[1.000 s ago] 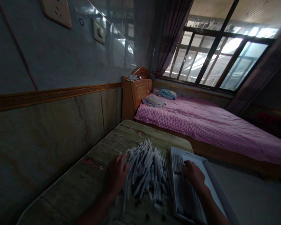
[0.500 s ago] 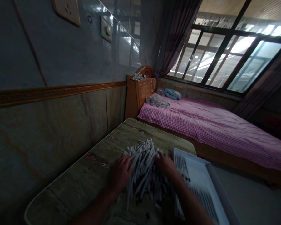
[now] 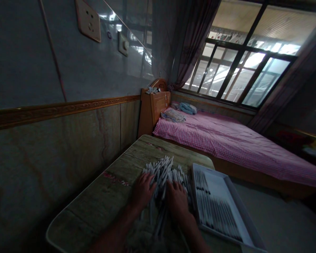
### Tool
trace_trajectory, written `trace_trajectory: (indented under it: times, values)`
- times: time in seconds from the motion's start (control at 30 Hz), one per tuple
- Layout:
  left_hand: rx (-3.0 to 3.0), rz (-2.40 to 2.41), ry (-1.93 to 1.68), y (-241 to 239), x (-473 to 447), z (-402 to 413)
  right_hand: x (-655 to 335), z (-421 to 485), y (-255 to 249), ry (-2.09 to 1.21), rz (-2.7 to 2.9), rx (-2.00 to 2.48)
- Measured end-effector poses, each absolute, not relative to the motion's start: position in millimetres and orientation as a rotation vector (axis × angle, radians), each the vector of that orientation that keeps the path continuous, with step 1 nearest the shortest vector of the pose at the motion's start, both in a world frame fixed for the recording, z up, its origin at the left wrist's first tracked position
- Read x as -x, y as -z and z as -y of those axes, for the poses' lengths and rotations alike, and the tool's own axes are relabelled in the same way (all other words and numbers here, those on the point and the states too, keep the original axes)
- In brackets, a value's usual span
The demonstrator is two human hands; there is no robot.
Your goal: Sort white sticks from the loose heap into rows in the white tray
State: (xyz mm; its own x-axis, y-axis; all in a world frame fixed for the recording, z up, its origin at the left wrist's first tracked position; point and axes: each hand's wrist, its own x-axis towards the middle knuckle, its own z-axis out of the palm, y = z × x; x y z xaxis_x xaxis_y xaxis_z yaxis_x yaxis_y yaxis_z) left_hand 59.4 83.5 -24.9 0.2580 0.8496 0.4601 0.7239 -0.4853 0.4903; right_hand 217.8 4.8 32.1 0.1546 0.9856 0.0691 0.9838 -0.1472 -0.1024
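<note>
A heap of white pens (image 3: pixel 163 168) lies on a wood-patterned table (image 3: pixel 100 200). My left hand (image 3: pixel 143 189) rests on the left side of the heap, fingers spread over the pens. My right hand (image 3: pixel 177 199) lies flat on the heap's right side, fingers stretched forward. Just right of the heap stands a shallow white tray (image 3: pixel 234 200) with a row of pens laid side by side along its left part. Neither hand grips anything that I can see.
The table stands against a tiled wall (image 3: pixel 55 140) on the left. Beyond it is a bed with a pink checked sheet (image 3: pixel 226 140) and a wooden headboard (image 3: pixel 154 105). A barred window (image 3: pixel 242 70) with a curtain is at the back. Bare floor (image 3: pixel 284 221) lies to the right.
My right hand left the tray and came over onto the pen heap beside my left hand. The view has shifted slightly.
</note>
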Motion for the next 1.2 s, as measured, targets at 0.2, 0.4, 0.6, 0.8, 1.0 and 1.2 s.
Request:
trace_trajectory:
  times: [0.2, 0.4, 0.6, 0.8, 1.0, 1.2]
  values:
    - [-2.36, -1.481, -0.942, 29, -55, -68, -215, 19, -27, 0.003, 1.904, 2.234]
    - [-2.369, -1.412, -0.897, 35, -45, -48, -223, 29, -16, -0.031, 1.739, 2.041]
    - [-2.421, -1.338, -0.851, 34, -21, -9, -249, 31, 4, -0.178, 1.446, 1.657]
    - [-2.468, -1.29, -0.635, 34, -26, 36, -261, 38, 8, -0.299, 1.264, 1.5]
    - [-2.446, -1.333, -0.538, 32, -38, 34, -260, 60, 18, -0.287, 1.173, 1.423]
    - [-2.428, -1.36, -0.587, 28, -47, 10, -256, 81, 43, -0.209, 1.239, 1.388]
